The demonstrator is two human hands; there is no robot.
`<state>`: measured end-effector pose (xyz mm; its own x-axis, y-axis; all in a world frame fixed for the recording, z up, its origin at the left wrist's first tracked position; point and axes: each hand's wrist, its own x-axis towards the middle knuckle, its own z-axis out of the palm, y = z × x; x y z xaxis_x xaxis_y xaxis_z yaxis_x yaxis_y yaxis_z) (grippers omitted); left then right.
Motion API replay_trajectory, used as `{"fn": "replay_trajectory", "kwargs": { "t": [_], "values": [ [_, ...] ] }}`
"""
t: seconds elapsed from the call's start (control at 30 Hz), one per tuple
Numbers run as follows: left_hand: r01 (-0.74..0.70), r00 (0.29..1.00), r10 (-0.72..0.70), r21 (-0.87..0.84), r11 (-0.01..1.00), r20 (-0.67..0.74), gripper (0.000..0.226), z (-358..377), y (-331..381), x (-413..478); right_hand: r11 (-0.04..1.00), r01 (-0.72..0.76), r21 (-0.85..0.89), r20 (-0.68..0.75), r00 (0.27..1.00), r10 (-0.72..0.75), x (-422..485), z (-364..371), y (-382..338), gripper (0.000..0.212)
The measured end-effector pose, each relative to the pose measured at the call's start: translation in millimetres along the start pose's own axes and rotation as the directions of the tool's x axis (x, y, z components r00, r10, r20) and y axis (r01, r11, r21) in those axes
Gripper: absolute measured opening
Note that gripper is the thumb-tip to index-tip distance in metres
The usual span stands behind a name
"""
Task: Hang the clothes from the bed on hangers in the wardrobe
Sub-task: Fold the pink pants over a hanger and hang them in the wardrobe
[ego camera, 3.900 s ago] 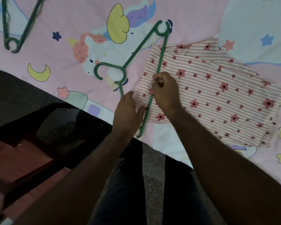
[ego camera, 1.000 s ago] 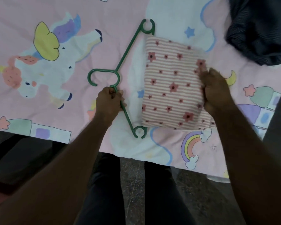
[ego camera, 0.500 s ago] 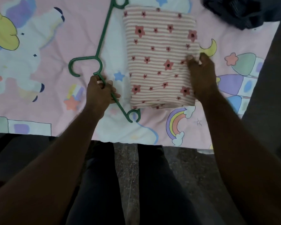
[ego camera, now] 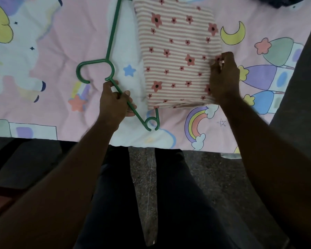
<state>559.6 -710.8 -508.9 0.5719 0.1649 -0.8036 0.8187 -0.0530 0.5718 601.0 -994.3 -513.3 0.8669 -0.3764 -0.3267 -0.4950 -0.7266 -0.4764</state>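
Folded cloth (ego camera: 178, 56) at right-hand fingers (ego camera: 217, 67)

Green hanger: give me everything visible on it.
The green hanger looks like thin moulded plastic, lying on the pink bedsheet. Its hook curls open toward the lower left; one arm runs up past the frame's top edge, the other ends in a small open loop near the bed's edge. The left hand grips that lower arm just below the hook. Its bar disappears under the folded striped cloth.
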Motion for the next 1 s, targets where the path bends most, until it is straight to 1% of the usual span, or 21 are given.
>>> {"fn": "replay_trajectory", "kwargs": {
  "t": [0.13,0.23,0.27,0.3,0.33,0.37,0.4,0.43,0.47,0.5,0.57,0.6,0.67,0.73,0.77,0.83,0.9,1.0],
  "values": [
    [-0.004,1.000,0.004,-0.001,1.000,-0.017,0.026,1.1,-1.0,1.3,0.994,0.043,-0.099,-0.004,0.999,-0.043,-4.8,5.6,8.5,0.030],
    [0.024,1.000,-0.024,-0.014,1.000,-0.019,0.028,-0.2,-0.8,1.2,0.984,0.048,-0.170,-0.020,0.998,-0.052,-8.4,8.6,9.2,0.035],
    [0.032,0.998,-0.032,0.008,0.999,-0.046,0.032,-0.2,-1.2,0.8,0.980,0.051,-0.192,-0.023,0.998,-0.056,-9.7,9.2,8.7,0.036],
    [0.025,0.994,-0.016,0.086,0.996,-0.106,0.039,-0.5,-1.1,-0.8,0.976,0.052,-0.212,-0.024,0.998,-0.058,-10.7,10.1,8.5,0.036],
    [-0.004,0.979,0.047,0.216,0.976,-0.197,0.047,-0.4,-1.9,-2.9,0.972,0.047,-0.229,-0.024,0.998,-0.054,-11.2,10.6,8.2,0.037],
    [-0.052,0.944,0.163,0.357,0.933,-0.287,0.051,0.4,-2.5,-4.9,0.969,0.041,-0.242,-0.022,0.999,-0.048,-11.6,11.2,8.5,0.037],
    [-0.134,0.889,0.310,0.455,0.880,-0.337,0.052,2.9,-1.0,-8.2,0.967,0.037,-0.250,-0.021,0.999,-0.044,-12.6,11.6,8.8,0.037],
    [-0.244,0.828,0.445,0.495,0.834,-0.341,0.050,8.7,2.2,-10.3,0.966,0.038,-0.257,-0.024,0.999,-0.046,-13.3,11.7,9.4,0.037],
    [-0.347,0.782,0.541,0.503,0.791,-0.311,0.049,17.1,6.0,-9.5,0.964,0.041,-0.263,-0.028,0.998,-0.051,-14.2,12.3,9.7,0.038],
    [-0.423,0.759,0.596,0.498,0.757,-0.262,0.050,29.0,10.7,-6.5,0.963,0.050,-0.265,-0.035,0.997,-0.062,-14.6,12.6,10.4,0.039],
    [-0.487,0.757,0.633,0.509,0.710,-0.160,0.057,57.3,17.8,2.0,0.964,0.067,-0.257,-0.042,0.996,-0.080,-16.2,14.8,10.6,0.041],
    [-0.508,0.745,0.660,0.554,0.659,-0.102,0.061,75.1,22.1,6.7,0.963,0.071,-0.260,-0.046,0.995,-0.085,-14.4,14.7,11.3,0.041],
    [-0.535,0.692,0.722,0.695,0.480,0.034,0.066,102.6,21.5,13.5,0.961,0.073,-0.268,-0.047,0.995,-0.088,-13.8,16.4,14.3,0.039],
    [-0.520,0.678,0.718,0.795,0.313,0.160,0.071,115.4,7.2,22.3,0.965,0.075,-0.251,-0.045,0.995,-0.090,-14.7,17.6,17.5,0.038],
    [-0.504,0.681,0.706,0.824,0.259,0.195,0.074,117.6,-2.0,29.0,0.967,0.077,-0.241,-0.048,0.995,-0.091,-14.0,17.5,19.5,0.038],
    [-0.483,0.684,0.692,0.854,0.191,0.232,0.078,115.4,-19.8,36.5,0.971,0.081,-0.223,-0.052,0.994,-0.095,-14.2,18.3,23.9,0.038],
    [-0.490,0.665,0.696,0.861,0.134,0.270,0.080,112.8,-26.6,38.2,0.974,0.077,-0.214,-0.060,0.994,-0.091,-13.9,19.3,25.4,0.039],
    [-0.469,0.667,0.692,0.877,0.103,0.275,0.082,115.9,-24.8,38.8,0.984,0.034,-0.177,-0.085,0.995,-0.050,-6.8,14.7,18.6,0.043]
  ]
}}
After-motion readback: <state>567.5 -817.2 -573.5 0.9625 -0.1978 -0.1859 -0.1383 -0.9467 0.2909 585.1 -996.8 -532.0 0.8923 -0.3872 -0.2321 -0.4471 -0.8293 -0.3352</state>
